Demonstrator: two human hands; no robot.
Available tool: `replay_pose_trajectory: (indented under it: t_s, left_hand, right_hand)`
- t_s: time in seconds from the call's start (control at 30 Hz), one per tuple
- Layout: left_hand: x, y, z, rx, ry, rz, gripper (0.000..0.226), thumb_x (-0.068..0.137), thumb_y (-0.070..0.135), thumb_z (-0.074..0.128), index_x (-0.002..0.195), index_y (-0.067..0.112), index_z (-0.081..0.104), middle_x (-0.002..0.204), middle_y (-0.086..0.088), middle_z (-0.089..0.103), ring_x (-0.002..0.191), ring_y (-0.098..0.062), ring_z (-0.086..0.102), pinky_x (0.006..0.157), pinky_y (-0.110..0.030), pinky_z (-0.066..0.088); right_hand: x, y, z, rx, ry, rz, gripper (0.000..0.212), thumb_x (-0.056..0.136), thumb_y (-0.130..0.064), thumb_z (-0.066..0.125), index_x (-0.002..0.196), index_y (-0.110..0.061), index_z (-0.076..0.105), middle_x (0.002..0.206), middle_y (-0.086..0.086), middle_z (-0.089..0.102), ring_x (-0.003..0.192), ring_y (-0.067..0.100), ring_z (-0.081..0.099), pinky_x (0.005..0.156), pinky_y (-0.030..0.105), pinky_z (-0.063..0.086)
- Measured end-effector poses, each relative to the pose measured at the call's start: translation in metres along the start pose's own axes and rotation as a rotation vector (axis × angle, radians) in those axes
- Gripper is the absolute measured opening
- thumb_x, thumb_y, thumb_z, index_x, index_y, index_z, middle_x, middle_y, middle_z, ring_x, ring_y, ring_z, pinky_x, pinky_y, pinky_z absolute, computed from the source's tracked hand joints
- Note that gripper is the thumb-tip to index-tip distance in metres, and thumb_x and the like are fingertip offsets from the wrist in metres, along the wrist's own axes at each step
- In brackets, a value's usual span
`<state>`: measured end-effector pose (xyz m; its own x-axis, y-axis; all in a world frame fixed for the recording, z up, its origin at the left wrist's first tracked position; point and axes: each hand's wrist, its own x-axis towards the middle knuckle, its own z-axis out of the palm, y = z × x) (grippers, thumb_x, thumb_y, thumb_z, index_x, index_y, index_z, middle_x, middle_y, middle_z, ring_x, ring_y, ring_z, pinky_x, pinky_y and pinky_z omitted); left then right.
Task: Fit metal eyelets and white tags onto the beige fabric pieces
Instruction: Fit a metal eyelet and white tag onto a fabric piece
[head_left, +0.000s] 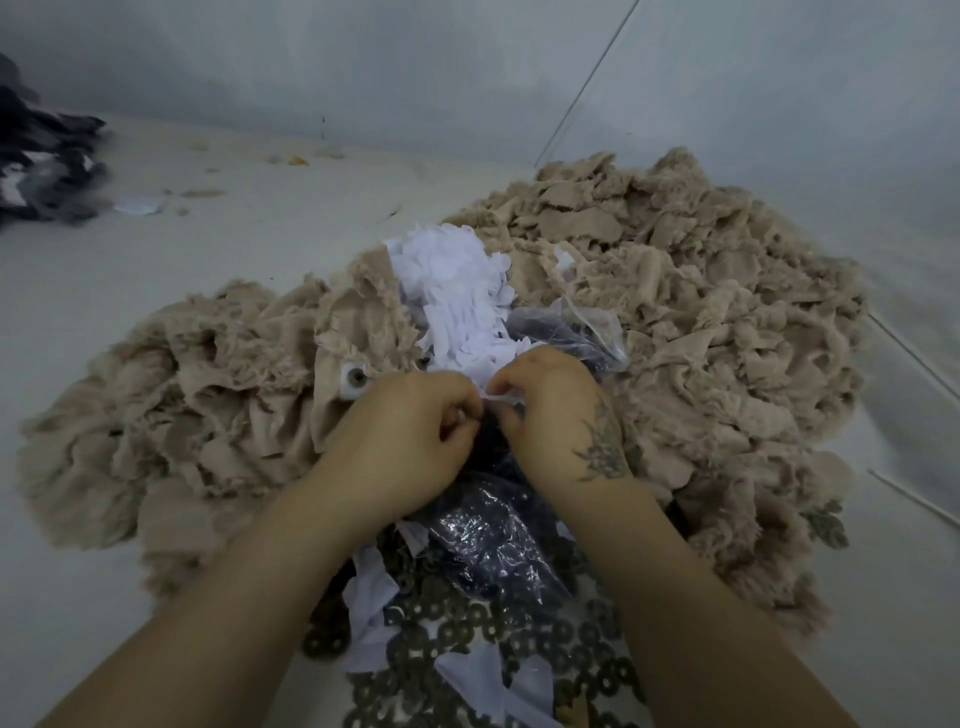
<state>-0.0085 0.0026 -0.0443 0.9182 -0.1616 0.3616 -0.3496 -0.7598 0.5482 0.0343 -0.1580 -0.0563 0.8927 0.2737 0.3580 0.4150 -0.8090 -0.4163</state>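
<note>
We are pinching one white tag (501, 397) between both hands, left hand (402, 436) and right hand (558, 410) fingers clamped; the tag is lying crosswise.

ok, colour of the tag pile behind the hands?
White, with a faint bluish cast; the tag pile shows in the head view.

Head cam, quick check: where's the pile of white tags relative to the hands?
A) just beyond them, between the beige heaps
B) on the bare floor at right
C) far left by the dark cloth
A: the white tags lie heaped just past the left hand and right hand, flanked by the beige fabric pieces.
</note>
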Motion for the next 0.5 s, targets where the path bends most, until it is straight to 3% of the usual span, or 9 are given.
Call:
replay_pose_trajectory:
  t_s: [0.03, 0.13, 0.2, 0.27, 0.33, 0.5]
  left_hand:
    - [0.004, 0.0, 0.005, 0.065, 0.059, 0.032, 0.018, 0.081, 0.016, 0.074, 0.099, 0.02, 0.071, 0.078, 0.008, 0.059, 0.075, -0.012, 0.059, 0.066, -0.031, 0.048]
    - [0.015, -0.005, 0.016, 0.094, 0.021, 0.025, 0.045, 0.08, 0.023, 0.075, 0.122, 0.013, 0.061, 0.117, 0.0, 0.057, 0.1, -0.021, 0.059, 0.08, -0.041, 0.051]
    - [0.018, -0.006, 0.02, 0.099, -0.006, 0.041, 0.03, 0.084, 0.023, 0.069, 0.113, 0.016, 0.065, 0.113, 0.003, 0.061, 0.1, -0.02, 0.06, 0.079, -0.041, 0.052]
    - [0.021, -0.009, 0.023, 0.198, -0.041, 0.033, 0.015, 0.089, 0.026, 0.062, 0.098, 0.016, 0.069, 0.107, 0.003, 0.064, 0.099, -0.022, 0.061, 0.075, -0.041, 0.052]
    - [0.022, -0.013, 0.025, 0.275, -0.039, -0.008, 0.017, 0.092, 0.025, 0.057, 0.097, 0.017, 0.07, 0.112, 0.002, 0.065, 0.101, -0.023, 0.062, 0.076, -0.041, 0.053]
    - [0.03, -0.016, 0.026, 0.348, -0.04, -0.042, 0.02, 0.09, 0.005, 0.05, 0.094, 0.01, 0.069, 0.121, -0.006, 0.064, 0.103, -0.028, 0.063, 0.078, -0.045, 0.053]
  right_hand:
    - [0.001, 0.0, 0.001, 0.015, 0.012, 0.005, 0.018, 0.087, -0.012, 0.067, 0.102, -0.015, 0.076, 0.111, 0.009, 0.063, 0.107, 0.03, 0.058, 0.09, 0.042, 0.048]
    - [-0.003, 0.003, 0.004, 0.046, 0.084, -0.009, 0.009, 0.088, -0.01, 0.067, 0.089, -0.006, 0.075, 0.094, 0.014, 0.065, 0.092, 0.031, 0.06, 0.08, 0.043, 0.049]
    - [-0.01, 0.005, 0.004, 0.14, 0.167, -0.008, 0.005, 0.087, -0.009, 0.069, 0.086, -0.005, 0.071, 0.09, 0.01, 0.065, 0.086, 0.022, 0.059, 0.078, 0.03, 0.048]
    - [-0.018, 0.007, 0.003, 0.221, 0.25, -0.006, 0.002, 0.084, -0.005, 0.072, 0.085, -0.007, 0.07, 0.088, 0.004, 0.067, 0.081, 0.012, 0.055, 0.075, 0.007, 0.04]
    - [-0.025, 0.011, 0.001, 0.229, 0.288, 0.001, 0.004, 0.084, -0.007, 0.073, 0.086, -0.009, 0.071, 0.086, 0.0, 0.068, 0.077, 0.004, 0.052, 0.072, 0.002, 0.038]
    - [-0.041, 0.018, -0.009, 0.286, 0.341, 0.051, 0.004, 0.088, -0.013, 0.072, 0.089, -0.016, 0.075, 0.083, -0.005, 0.071, 0.073, 0.009, 0.063, 0.065, 0.028, 0.055]
